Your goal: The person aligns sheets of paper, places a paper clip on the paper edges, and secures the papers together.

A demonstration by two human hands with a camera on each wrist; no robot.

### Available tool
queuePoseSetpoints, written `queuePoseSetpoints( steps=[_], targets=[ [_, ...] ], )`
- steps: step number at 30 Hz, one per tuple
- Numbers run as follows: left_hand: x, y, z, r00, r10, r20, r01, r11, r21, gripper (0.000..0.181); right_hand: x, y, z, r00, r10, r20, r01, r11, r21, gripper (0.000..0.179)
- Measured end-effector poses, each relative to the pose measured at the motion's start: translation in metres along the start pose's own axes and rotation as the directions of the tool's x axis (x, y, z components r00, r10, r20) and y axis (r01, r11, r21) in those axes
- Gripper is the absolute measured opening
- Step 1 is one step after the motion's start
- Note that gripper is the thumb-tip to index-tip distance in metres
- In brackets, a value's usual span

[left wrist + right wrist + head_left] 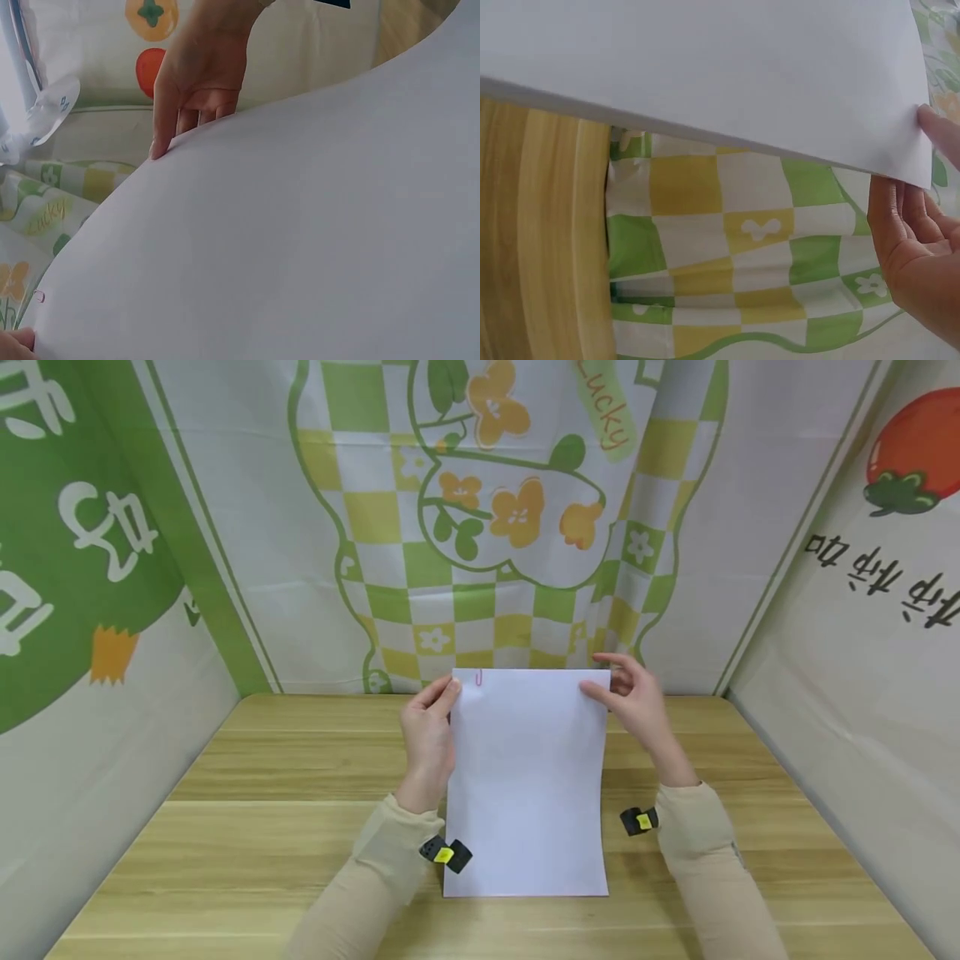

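White paper [527,777] stands upright and slightly bowed over the table, its lower edge close to the tabletop. A small pink paper clip [479,677] sits on its top edge near the left corner. My left hand [429,739] pinches the top left corner, thumb on the front face. At the top right corner my right hand [637,702] holds the paper, thumb in front and other fingers behind, as the right wrist view shows. In the left wrist view, only a fingertip of the left hand [16,345] appears, just below the clip.
The wooden table [300,827] spreads out on both sides of the paper. A checked, flowered curtain [517,610] hangs right behind the table's far edge. Printed cloth walls [855,693] close in the left and right sides. Each wrist carries a small black camera [638,821].
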State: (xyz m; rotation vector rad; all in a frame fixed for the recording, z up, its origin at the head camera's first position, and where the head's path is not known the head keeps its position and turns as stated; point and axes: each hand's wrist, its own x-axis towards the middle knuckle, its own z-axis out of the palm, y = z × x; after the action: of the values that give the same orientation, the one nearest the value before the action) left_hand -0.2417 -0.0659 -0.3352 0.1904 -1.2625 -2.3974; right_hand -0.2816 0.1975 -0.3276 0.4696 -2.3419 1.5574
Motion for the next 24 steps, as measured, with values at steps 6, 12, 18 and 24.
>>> queuePoseSetpoints(
  steps=[6, 12, 18, 24],
  targets=[
    [0.003, -0.001, -0.001, 1.0, 0.0, -0.01, 0.0, 1.0, 0.002, 0.022, -0.005, 0.014, 0.001, 0.997, 0.067, 0.029, -0.067, 0.998, -0.001, 0.047],
    [0.008, -0.004, -0.002, 0.999, 0.002, -0.042, -0.003, 1.0, -0.009, 0.023, -0.011, 0.022, 0.004, 0.987, 0.131, 0.089, -0.132, 0.991, 0.013, 0.043],
    [0.013, -0.004, -0.004, 0.998, -0.001, -0.062, 0.001, 1.0, 0.001, 0.026, -0.015, 0.027, 0.007, 0.976, 0.163, 0.147, -0.166, 0.986, 0.006, 0.041],
    [0.018, -0.008, -0.007, 0.998, -0.004, -0.068, 0.005, 1.0, 0.024, 0.028, -0.02, 0.031, 0.01, 0.961, 0.175, 0.216, -0.185, 0.982, 0.029, 0.037]
  ],
)
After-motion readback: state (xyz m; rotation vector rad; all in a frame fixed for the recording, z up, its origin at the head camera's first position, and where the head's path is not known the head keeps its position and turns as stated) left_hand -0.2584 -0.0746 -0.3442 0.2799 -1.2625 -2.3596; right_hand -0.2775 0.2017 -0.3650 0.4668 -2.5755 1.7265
